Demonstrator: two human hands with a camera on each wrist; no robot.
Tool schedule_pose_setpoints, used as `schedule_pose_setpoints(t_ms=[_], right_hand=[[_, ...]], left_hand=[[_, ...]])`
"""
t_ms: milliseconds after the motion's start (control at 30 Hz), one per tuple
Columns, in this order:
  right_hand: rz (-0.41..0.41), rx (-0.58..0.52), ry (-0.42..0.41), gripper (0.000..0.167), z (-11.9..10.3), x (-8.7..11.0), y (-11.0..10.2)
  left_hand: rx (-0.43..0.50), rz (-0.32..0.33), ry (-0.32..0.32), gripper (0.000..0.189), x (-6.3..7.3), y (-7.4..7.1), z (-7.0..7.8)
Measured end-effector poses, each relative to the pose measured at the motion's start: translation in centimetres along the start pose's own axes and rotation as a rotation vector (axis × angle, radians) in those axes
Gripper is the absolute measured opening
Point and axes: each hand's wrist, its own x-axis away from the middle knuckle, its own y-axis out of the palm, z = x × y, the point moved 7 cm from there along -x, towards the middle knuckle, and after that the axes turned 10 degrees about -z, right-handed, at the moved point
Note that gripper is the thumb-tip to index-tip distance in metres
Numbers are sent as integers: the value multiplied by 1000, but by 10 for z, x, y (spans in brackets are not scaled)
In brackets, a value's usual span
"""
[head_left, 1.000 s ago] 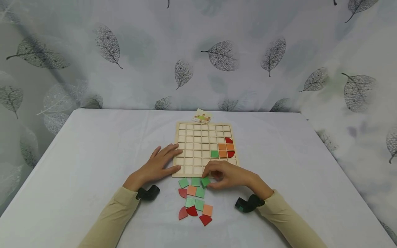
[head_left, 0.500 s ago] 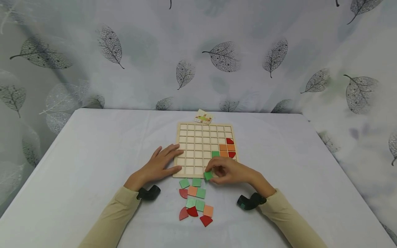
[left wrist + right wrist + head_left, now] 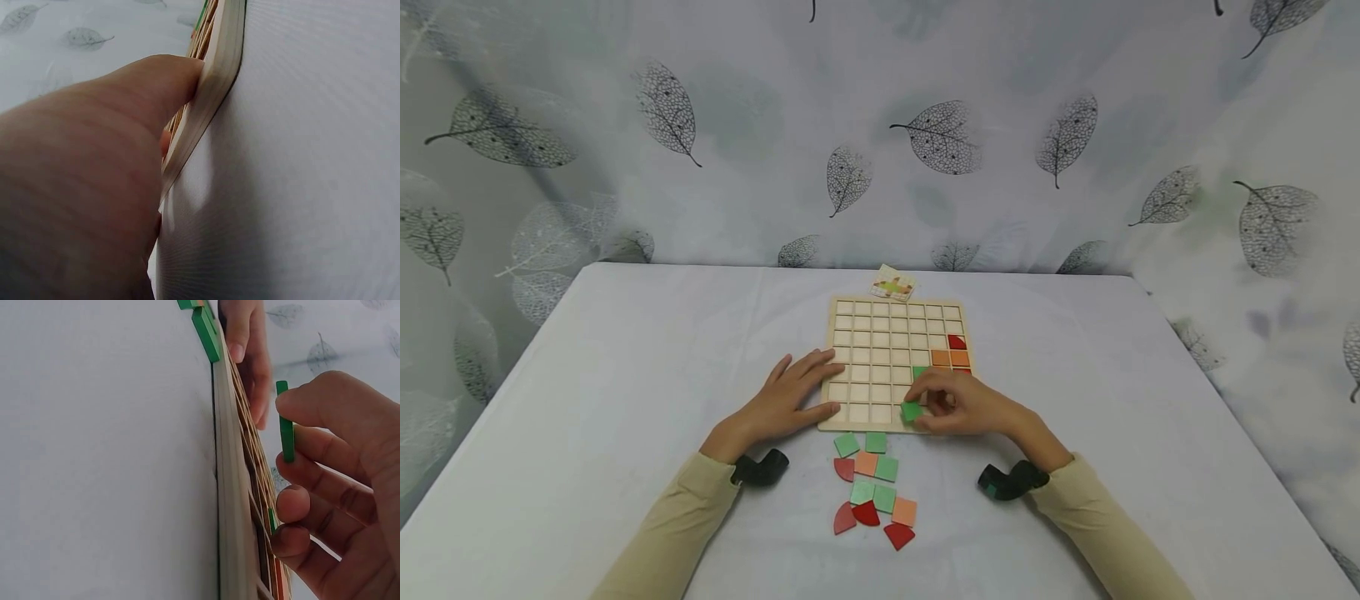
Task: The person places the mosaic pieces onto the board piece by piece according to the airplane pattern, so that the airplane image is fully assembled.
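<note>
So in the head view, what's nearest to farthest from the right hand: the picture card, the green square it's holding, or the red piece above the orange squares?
1. Green square: pinched in the right hand.
2. Red piece: on the board, right side, beyond the hand.
3. Picture card: at the board's far edge.

Head view looks forward-down; close wrist views share the board.

"Where's the left hand in the head view?"
"Below and left of centre, fingers spread."
"And the right hand?"
"Below and right of centre, thumb and fingertips pinching."
</note>
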Motion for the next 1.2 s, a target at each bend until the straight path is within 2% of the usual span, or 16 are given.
schedule_pose_setpoints(t_ms=[133,533,867,1200], right_hand=[[31,30,17,23,1,-1,-5],[114,65,-34,21,7,-3,-16],[194,59,-3,27,14,-1,-23],[286,192,17,27,15,-2,-30]], left_hand=[[-2,4,2,58,0,0,0],[-3,2,-1,58,1,0,-1],[-2,6,7,58,1,-1,0],[-3,9,9,58,1,-1,0]])
